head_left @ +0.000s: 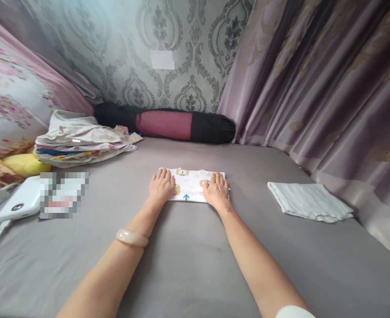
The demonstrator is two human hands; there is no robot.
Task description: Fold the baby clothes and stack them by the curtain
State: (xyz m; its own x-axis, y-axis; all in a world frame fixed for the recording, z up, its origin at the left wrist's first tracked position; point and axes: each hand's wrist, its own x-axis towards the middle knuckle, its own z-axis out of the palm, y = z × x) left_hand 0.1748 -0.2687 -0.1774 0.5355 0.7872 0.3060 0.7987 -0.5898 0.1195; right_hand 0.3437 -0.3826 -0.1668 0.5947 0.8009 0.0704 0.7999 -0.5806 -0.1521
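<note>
A folded white cloth (pixel 191 185) printed with tan animal figures and a green arrow lies flat at the middle of the bed. On its left end rests my left hand (pixel 162 185), palm down, fingers stretched forward. My right hand (pixel 216 189) lies flat across the cloth's right end, its fingers also straight. Both hands press on the top and grip nothing. Parts of the cloth's two ends are hidden beneath them. A pale bangle (pixel 131 237) circles my left forearm.
A folded pale grey-striped cloth (pixel 309 202) lies to the right. At the back left is a pile of folded clothes (pixel 85 139). A white power bank (pixel 24 198) with cables sits at left. A black and maroon roll bag (pixel 165 123) lies along the wall; curtains (pixel 314 79) hang right.
</note>
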